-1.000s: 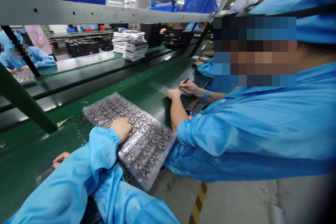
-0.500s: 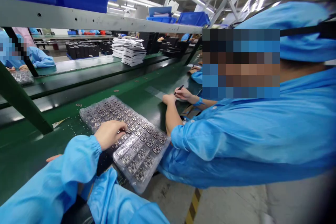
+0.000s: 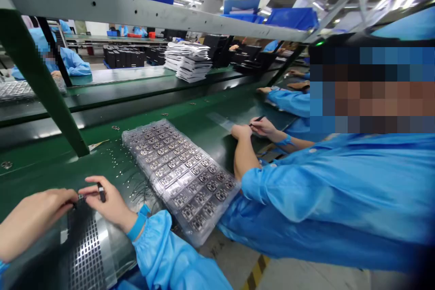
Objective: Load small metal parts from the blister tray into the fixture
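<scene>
My left hand [image 3: 42, 213] is closed, thumb and fingertips pinched on a small circuit board [image 3: 80, 197], partly hidden by the fingers. Facing it, my right hand [image 3: 110, 204], with a blue wrist strap, holds a slim black pen-like tool [image 3: 101, 192] between its fingers; its fingertips come close to the small board. Beneath both hands lies a dark sheet with rows of small silvery squares [image 3: 86, 249]. To the right, a clear plastic tray [image 3: 200, 238] full of small circuit boards lies at a slant, apart from my hands.
Small bright bits and thin dark wires [image 3: 136, 186] are scattered left of the tray. A co-worker in blue [image 3: 306, 190] sits close on the right, hands on a pen. A green post [image 3: 44, 86] and metal shelf beam [image 3: 163, 13] cross ahead. Paper stacks [image 3: 192, 65] stand behind.
My left hand has left the tray and moved left, to above the dark sheet. My right hand, mostly hidden before, now shows with the black tool. The view has swung left.
</scene>
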A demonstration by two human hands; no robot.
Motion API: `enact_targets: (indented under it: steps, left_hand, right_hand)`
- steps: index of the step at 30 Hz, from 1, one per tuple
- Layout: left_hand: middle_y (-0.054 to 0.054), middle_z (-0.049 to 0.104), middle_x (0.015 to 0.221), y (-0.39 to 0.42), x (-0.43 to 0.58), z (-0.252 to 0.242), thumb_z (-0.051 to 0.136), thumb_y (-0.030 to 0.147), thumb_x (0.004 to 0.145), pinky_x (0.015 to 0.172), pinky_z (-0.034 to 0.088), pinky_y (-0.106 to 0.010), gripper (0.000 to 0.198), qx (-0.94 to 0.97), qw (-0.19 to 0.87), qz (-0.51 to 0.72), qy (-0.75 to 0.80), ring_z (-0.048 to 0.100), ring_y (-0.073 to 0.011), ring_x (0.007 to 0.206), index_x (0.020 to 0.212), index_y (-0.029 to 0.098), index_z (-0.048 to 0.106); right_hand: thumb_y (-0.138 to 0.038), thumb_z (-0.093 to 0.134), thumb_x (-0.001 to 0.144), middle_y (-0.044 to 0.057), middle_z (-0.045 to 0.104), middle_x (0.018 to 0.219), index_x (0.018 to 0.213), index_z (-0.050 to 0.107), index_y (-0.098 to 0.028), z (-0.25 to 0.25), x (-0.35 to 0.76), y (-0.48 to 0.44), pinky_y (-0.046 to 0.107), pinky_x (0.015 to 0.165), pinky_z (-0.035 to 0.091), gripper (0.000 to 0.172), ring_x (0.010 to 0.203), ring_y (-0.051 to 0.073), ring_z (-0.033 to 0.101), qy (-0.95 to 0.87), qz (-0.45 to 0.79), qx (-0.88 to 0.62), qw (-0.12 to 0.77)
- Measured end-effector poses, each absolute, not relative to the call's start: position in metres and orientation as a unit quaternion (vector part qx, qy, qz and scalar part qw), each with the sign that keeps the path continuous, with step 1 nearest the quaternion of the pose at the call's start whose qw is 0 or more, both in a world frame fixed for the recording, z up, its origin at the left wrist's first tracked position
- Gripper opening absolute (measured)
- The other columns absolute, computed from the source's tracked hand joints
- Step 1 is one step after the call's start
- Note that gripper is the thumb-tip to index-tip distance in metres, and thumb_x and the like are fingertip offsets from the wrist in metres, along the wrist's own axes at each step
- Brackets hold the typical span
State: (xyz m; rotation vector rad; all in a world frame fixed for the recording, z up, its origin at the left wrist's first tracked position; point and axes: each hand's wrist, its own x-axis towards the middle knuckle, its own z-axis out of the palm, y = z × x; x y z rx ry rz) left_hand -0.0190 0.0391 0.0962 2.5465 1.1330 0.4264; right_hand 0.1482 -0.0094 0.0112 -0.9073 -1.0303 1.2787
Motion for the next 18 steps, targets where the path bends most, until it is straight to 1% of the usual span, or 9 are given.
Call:
enact_targets:
  steps: [3,5,8,9,11,13,14,16,18]
  left_hand:
    - [0.005,0.070,0.085,0.026,-0.028,0.082,0.050,0.036,0.082,0.064,0.046,-0.029,0.017,0.905,0.175,0.027,0.387,0.065,-0.0214,0.074,0.087,0.033,0.066]
    - [0.000,0.068,0.082,0.020,-0.026,0.079,0.045,0.034,0.085,0.061,0.044,-0.027,0.021,0.904,0.179,0.000,0.388,0.064,-0.0212,0.072,0.086,0.027,0.065]
    - [-0.002,0.066,0.079,0.016,-0.021,0.076,0.041,0.032,0.089,0.062,0.044,-0.027,0.025,0.918,0.155,0.002,0.365,0.062,-0.0203,0.072,0.084,0.024,0.064]
    - [-0.003,0.066,0.081,0.014,-0.019,0.076,0.040,0.032,0.090,0.066,0.046,-0.029,0.026,0.927,0.131,0.023,0.351,0.062,-0.0206,0.074,0.085,0.024,0.064]
    - [-0.005,0.067,0.096,0.011,-0.017,0.076,0.042,0.033,0.091,0.082,0.046,-0.036,0.024,0.940,0.061,0.099,0.322,0.062,-0.0226,0.087,0.093,0.024,0.065]
    - [-0.007,0.064,0.110,0.006,-0.016,0.078,0.049,0.031,0.089,0.096,0.039,-0.043,0.021,0.927,-0.020,0.217,0.306,0.060,-0.0240,0.099,0.101,0.024,0.064]
    - [-0.007,0.065,0.109,0.003,-0.017,0.078,0.054,0.029,0.087,0.099,0.037,-0.044,0.018,0.910,-0.048,0.278,0.303,0.059,-0.0233,0.100,0.100,0.023,0.064]
    - [-0.005,0.068,0.095,-0.002,-0.017,0.077,0.059,0.024,0.084,0.095,0.041,-0.038,0.009,0.875,-0.048,0.362,0.319,0.061,-0.0193,0.091,0.090,0.022,0.065]
    - [-0.002,0.067,0.080,-0.004,-0.016,0.070,0.058,0.023,0.085,0.082,0.046,-0.030,0.008,0.849,0.035,0.373,0.372,0.061,-0.0154,0.078,0.081,0.019,0.064]
  right_hand:
    - [-0.012,0.069,0.066,0.000,0.069,0.089,0.111,0.057,-0.022,0.006,0.146,-0.015,0.028,0.076,0.053,0.048,0.076,0.013,0.067,-0.478,0.608,-0.358,0.523]
    - [-0.015,0.071,0.066,-0.001,0.067,0.084,0.109,0.057,-0.022,0.002,0.143,-0.018,0.028,0.074,0.052,0.046,0.073,0.013,0.066,-0.494,0.599,-0.377,0.506]
    - [-0.020,0.072,0.067,-0.003,0.065,0.077,0.104,0.058,-0.023,-0.003,0.143,-0.020,0.028,0.072,0.052,0.039,0.074,0.014,0.065,-0.520,0.563,-0.413,0.492]
    - [-0.021,0.072,0.067,-0.004,0.065,0.076,0.102,0.058,-0.023,-0.003,0.143,-0.020,0.028,0.071,0.051,0.038,0.073,0.015,0.065,-0.521,0.557,-0.419,0.493]
    - [-0.024,0.072,0.067,-0.004,0.063,0.074,0.099,0.057,-0.023,-0.002,0.144,-0.021,0.027,0.070,0.051,0.036,0.071,0.015,0.064,-0.497,0.561,-0.425,0.507]
    - [-0.025,0.073,0.065,-0.005,0.062,0.072,0.097,0.056,-0.023,0.000,0.146,-0.022,0.026,0.068,0.050,0.036,0.067,0.014,0.062,-0.444,0.576,-0.430,0.535]
    - [-0.025,0.073,0.065,-0.005,0.062,0.071,0.097,0.056,-0.023,0.001,0.147,-0.023,0.025,0.068,0.049,0.037,0.067,0.013,0.062,-0.415,0.581,-0.435,0.549]
    - [-0.024,0.073,0.065,-0.004,0.062,0.072,0.099,0.055,-0.022,0.003,0.149,-0.025,0.025,0.069,0.048,0.038,0.066,0.012,0.061,-0.377,0.582,-0.450,0.563]
    - [-0.024,0.072,0.066,-0.004,0.063,0.073,0.101,0.054,-0.021,0.003,0.150,-0.027,0.024,0.069,0.048,0.040,0.066,0.012,0.060,-0.364,0.589,-0.454,0.561]
